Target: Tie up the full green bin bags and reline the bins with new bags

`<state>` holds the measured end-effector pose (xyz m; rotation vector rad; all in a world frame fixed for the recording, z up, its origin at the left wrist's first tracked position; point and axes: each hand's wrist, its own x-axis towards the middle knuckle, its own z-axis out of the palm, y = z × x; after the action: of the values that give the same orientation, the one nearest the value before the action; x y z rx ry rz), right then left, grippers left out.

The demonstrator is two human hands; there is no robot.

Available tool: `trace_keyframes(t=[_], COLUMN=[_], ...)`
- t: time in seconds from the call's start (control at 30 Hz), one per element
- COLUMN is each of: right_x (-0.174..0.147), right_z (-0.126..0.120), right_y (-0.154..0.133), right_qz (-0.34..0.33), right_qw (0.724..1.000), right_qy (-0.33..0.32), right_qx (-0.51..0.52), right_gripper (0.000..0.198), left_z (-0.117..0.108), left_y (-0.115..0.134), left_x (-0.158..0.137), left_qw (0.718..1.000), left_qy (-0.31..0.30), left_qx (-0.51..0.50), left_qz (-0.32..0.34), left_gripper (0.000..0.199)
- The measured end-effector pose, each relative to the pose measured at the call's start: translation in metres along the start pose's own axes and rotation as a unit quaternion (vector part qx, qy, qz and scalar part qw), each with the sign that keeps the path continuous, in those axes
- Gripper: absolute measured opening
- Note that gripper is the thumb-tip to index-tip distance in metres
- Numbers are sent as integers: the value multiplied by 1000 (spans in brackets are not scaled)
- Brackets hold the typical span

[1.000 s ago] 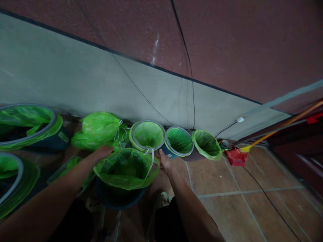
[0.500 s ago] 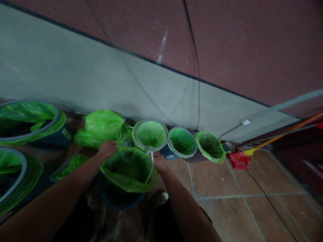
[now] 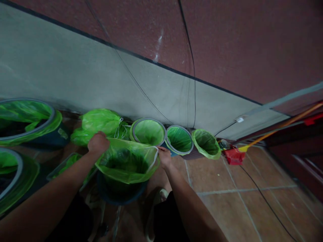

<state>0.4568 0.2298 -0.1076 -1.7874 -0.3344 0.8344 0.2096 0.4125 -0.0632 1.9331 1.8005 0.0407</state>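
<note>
Both my hands grip the rim of a thin green garbage bag (image 3: 128, 176), whose mouth is stretched wide. My left hand (image 3: 99, 143) is closed on the bag's left edge. On the opposite side my right hand (image 3: 164, 156) pinches the edge near a white drawstring. The lower part of the bag hangs inside a dark blue bin (image 3: 121, 198) standing between my feet. Its contents are too dark to make out. Just beyond my left hand lies a filled green bag (image 3: 101, 122) with white ties.
Along the wall stand a grey-rimmed lined bin (image 3: 148, 132), a blue lined bin (image 3: 179, 139) and another lined bin (image 3: 206, 144). Larger lined bins (image 3: 54, 116) are at left, beside a low container (image 3: 58, 168). A red dustpan (image 3: 234, 156) and a black cable (image 3: 264, 198) lie at right.
My hands have moved apart and slightly up, pulling the bag's mouth wider and tauter. The white drawstring, which hung loose in a loop, now runs along the edge by my right hand.
</note>
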Motion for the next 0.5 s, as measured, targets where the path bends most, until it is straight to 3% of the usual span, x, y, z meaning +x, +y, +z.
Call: trace_keyframes(t=[0.1,0.17,0.3,0.5], right_x=[-11,-23,-49,-55], right_z=[-14,-21,-26,-27], right_y=[-8,-12,-16,-5], right_qz=[32,73,154,98], right_qw=[999,995,980,988], right_qy=[-23,-49,-103,-107], right_qx=[-22,-39,-69,-47], right_gripper=[24,30,40,23], left_z=[-3,2,35,101], left_y=[18,35,67,86], left_x=[-11,-27,-70,-121], left_qw=[996,986,950,890], left_qy=[58,47,-72,-234], left_qx=[9,-23,-117,-195], left_qz=[73,155,282,339], left_gripper=[40,36,31,31])
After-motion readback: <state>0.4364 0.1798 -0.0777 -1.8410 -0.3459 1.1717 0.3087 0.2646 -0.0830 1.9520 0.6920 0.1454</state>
